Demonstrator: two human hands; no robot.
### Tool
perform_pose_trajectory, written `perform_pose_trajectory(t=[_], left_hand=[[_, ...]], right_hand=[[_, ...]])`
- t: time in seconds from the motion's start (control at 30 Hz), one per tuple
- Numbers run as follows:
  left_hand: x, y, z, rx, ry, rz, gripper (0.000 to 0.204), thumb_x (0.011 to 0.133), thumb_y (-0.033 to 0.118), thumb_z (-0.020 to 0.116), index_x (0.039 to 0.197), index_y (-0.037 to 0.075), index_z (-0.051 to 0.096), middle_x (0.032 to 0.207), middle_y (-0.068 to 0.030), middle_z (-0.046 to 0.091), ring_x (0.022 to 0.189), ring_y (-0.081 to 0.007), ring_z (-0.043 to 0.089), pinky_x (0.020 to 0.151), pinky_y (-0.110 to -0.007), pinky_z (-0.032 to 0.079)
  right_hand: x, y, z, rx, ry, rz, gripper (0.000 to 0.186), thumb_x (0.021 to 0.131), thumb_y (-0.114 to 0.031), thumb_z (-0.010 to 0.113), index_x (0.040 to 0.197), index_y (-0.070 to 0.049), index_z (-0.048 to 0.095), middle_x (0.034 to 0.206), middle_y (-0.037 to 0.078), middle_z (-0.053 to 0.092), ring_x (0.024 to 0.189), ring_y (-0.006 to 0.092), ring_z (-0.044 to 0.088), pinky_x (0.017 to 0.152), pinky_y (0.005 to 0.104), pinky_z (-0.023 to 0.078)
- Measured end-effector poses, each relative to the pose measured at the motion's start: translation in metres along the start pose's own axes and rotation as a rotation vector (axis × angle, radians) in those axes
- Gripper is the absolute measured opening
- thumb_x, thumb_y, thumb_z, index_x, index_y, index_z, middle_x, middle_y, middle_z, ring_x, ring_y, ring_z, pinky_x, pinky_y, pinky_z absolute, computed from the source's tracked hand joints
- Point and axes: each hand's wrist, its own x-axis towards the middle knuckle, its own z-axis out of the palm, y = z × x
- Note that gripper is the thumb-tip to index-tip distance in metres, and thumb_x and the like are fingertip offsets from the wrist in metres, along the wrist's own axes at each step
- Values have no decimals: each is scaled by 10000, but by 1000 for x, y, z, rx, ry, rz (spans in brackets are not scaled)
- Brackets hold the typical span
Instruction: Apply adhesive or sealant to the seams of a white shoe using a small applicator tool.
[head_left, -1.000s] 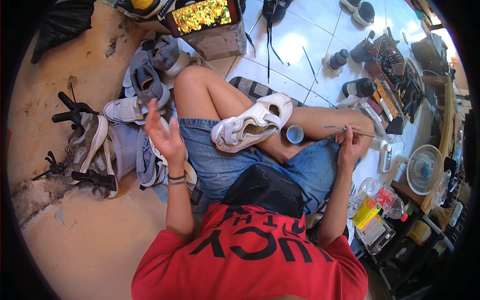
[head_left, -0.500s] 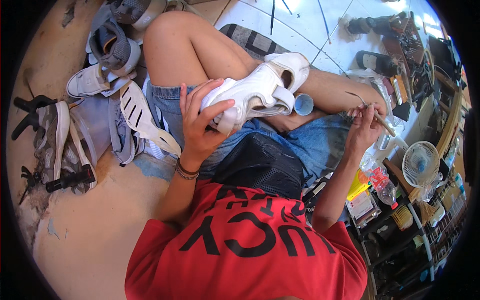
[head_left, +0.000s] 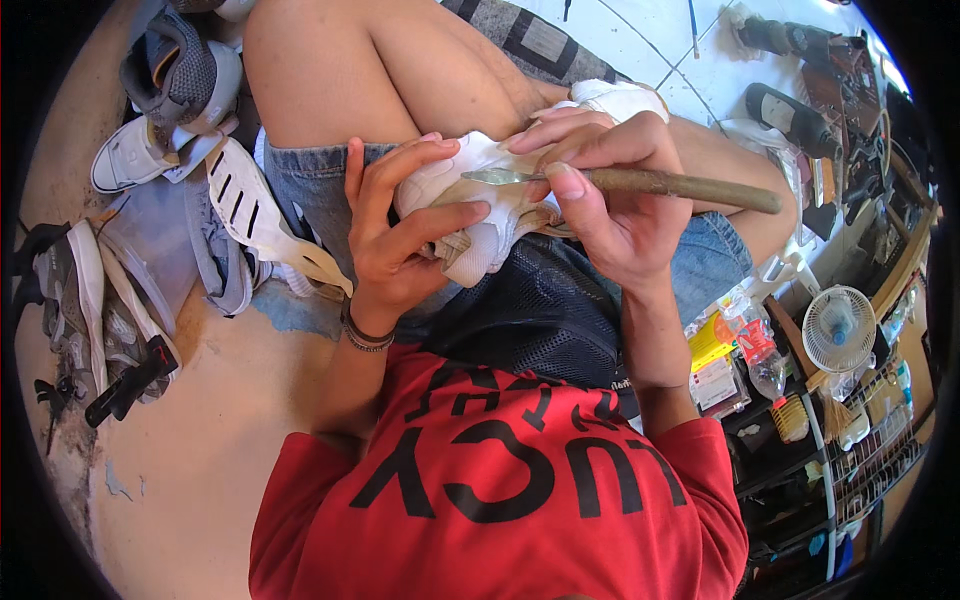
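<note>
A white shoe (head_left: 478, 160) with cut-outs and a strap lies over my lap, tilted. My left hand (head_left: 400, 215) is wrapped round one end of it, fingers across the upper. In my right hand (head_left: 625, 190) is an awl (head_left: 690, 186) with a long wooden handle and a thin metal tip, gripped between thumb and fingers. The tip points left, over the shoe's upper; I cannot tell whether it touches. My right hand's other fingers rest along the shoe and hide its middle part.
Several worn shoes (head_left: 190, 85) are heaped at the left, with a loose white sole (head_left: 250, 210) beside my thigh. More shoes (head_left: 100, 290) and a black clamp-like tool (head_left: 130, 380) lie at the lower left. A small white fan (head_left: 840, 328), a plastic bottle (head_left: 762, 360) and a cluttered rack (head_left: 870, 450) stand at the right.
My right hand has come left with the awl, from beside my knee to over the shoe. The blue cup by my leg is now hidden. The view has shifted slightly.
</note>
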Motion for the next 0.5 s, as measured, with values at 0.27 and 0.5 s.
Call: perform_pose_trajectory(t=[0.27,0.5], left_hand=[[1,-2,1,-20,-5,31,308,638,251,837,935,218,766,1302,-165,621,1208,-265,591,1219,-471,89],[-1,-3,1,-19,4,61,316,611,254,830,920,220,774,1291,-145,628,1208,-243,588,1217,-472,89]], right_hand=[[-12,7,6,-75,10,70,141,864,-68,759,875,-37,621,814,53,703,886,185,740,926,379,509],[-19,16,11,-156,79,52,182,822,-89,797,801,-21,629,778,67,676,668,168,626,600,297,476]])
